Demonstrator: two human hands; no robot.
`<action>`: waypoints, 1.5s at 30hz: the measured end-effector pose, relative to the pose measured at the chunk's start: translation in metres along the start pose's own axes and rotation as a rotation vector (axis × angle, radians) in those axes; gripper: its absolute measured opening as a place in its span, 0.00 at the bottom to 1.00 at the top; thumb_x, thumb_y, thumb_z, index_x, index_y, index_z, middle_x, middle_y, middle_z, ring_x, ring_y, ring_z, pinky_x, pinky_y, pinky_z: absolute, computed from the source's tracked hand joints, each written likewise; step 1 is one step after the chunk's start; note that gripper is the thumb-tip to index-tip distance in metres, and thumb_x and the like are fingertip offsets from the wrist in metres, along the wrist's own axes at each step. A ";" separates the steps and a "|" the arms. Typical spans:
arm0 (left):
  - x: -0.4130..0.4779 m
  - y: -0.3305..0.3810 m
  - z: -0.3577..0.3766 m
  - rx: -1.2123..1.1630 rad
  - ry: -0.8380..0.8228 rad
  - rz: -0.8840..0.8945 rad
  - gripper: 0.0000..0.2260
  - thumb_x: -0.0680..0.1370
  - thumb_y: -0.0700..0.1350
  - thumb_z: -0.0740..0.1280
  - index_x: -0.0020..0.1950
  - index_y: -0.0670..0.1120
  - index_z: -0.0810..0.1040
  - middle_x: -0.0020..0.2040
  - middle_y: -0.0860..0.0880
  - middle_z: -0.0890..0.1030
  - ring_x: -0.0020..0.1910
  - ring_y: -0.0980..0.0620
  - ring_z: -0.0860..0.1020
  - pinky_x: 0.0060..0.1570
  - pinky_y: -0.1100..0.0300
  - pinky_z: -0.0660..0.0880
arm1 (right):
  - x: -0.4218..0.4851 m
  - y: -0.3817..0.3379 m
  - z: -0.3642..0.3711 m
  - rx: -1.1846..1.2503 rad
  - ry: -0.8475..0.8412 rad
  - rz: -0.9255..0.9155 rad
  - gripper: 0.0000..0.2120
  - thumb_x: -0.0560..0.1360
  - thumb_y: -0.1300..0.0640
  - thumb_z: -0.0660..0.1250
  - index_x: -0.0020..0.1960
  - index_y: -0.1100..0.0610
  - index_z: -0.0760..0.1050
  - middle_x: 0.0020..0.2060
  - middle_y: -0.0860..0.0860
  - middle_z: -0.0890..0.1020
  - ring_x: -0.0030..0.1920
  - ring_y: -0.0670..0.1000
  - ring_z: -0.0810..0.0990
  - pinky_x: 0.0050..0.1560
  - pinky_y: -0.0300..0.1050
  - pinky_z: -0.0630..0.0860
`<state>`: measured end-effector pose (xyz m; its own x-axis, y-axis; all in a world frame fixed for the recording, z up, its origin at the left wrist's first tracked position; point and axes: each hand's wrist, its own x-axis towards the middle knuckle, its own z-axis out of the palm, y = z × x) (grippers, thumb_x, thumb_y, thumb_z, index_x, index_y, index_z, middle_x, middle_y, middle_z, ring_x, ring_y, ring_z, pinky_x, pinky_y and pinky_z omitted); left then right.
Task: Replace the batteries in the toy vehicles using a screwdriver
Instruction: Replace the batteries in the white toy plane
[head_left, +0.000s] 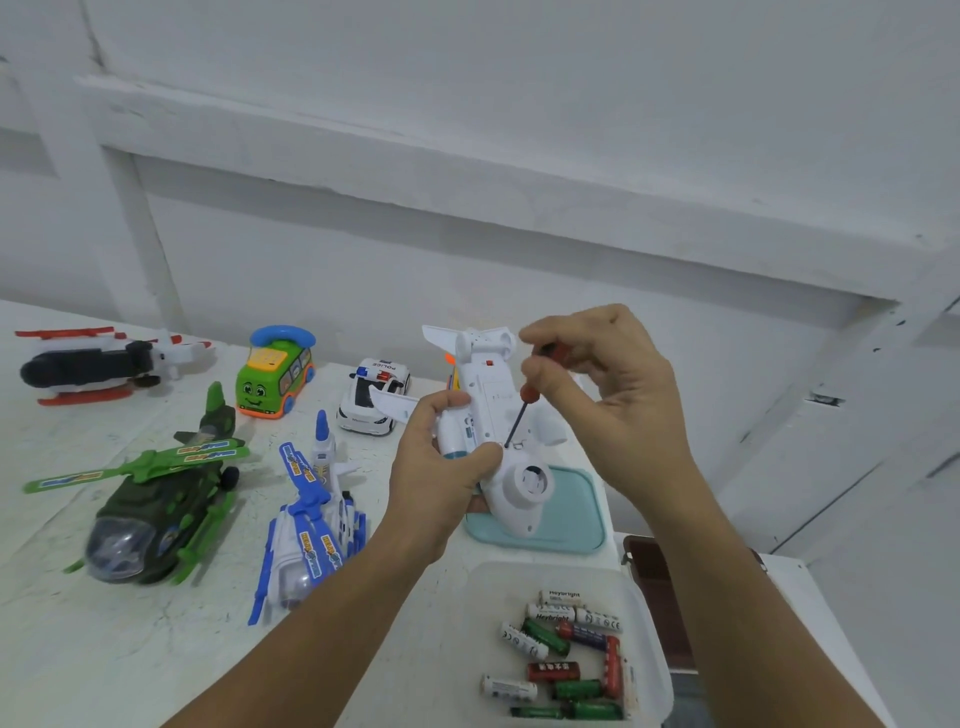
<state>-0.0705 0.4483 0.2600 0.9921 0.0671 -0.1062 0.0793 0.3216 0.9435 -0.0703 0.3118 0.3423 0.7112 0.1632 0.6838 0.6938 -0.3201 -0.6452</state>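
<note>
Red-handled screwdriver is pinched in the curled fingers of the right hand, its tip against the upturned belly of the white toy plane. The left hand grips the plane above a teal tray by the table's right edge. Batteries lie in a white tub at the front edge.

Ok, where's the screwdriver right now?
In the head view, just right of centre: the right hand pinches the screwdriver by its red handle, its tip on the underside of the white toy plane that the left hand holds.
</note>
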 end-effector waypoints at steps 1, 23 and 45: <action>0.000 0.000 0.000 -0.002 -0.004 -0.001 0.20 0.73 0.30 0.68 0.58 0.52 0.73 0.53 0.45 0.83 0.45 0.45 0.83 0.32 0.53 0.81 | 0.000 0.000 -0.001 -0.005 0.012 -0.001 0.19 0.74 0.67 0.68 0.57 0.46 0.78 0.48 0.51 0.79 0.46 0.51 0.83 0.53 0.43 0.79; -0.008 0.003 -0.007 0.007 -0.022 -0.024 0.21 0.73 0.31 0.68 0.58 0.53 0.73 0.54 0.44 0.82 0.44 0.46 0.83 0.31 0.54 0.80 | -0.006 -0.012 0.002 -0.108 0.046 -0.026 0.18 0.71 0.65 0.74 0.57 0.50 0.79 0.46 0.50 0.76 0.44 0.46 0.81 0.47 0.33 0.76; -0.014 0.008 -0.020 0.021 -0.067 -0.028 0.20 0.73 0.32 0.70 0.57 0.53 0.74 0.55 0.43 0.81 0.49 0.41 0.83 0.31 0.53 0.80 | -0.016 -0.028 0.012 -0.057 -0.046 0.074 0.20 0.72 0.65 0.73 0.56 0.42 0.78 0.49 0.49 0.75 0.50 0.48 0.78 0.47 0.37 0.77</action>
<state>-0.0857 0.4686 0.2628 0.9937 -0.0057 -0.1121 0.1086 0.3022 0.9470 -0.0994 0.3295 0.3449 0.7656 0.1792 0.6179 0.6325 -0.3851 -0.6720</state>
